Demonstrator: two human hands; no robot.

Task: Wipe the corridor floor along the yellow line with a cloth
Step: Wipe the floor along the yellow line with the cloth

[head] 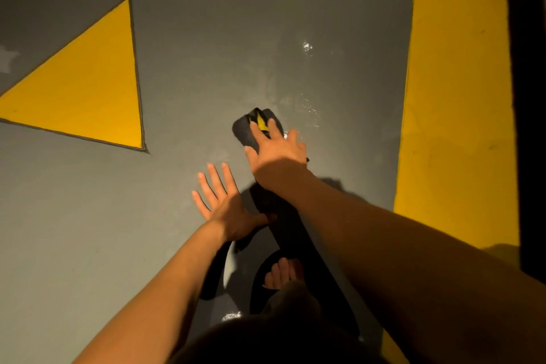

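A dark grey cloth (246,131) with a yellow patch lies flat on the grey floor (206,47) near the middle of the view. My right hand (276,148) presses on it with fingers spread and straight. My left hand (223,204) rests flat on the bare floor just left and nearer to me, fingers straight, holding nothing. The broad yellow line (455,91) runs along the right side, about an arm's width right of the cloth. Wet, shiny streaks (307,109) show on the floor beyond the cloth.
A yellow triangle (88,89) with a dark outline is painted on the floor at the left. A black strip (529,97) borders the yellow line at the far right edge. My foot in a dark sandal (282,275) stands under my arms.
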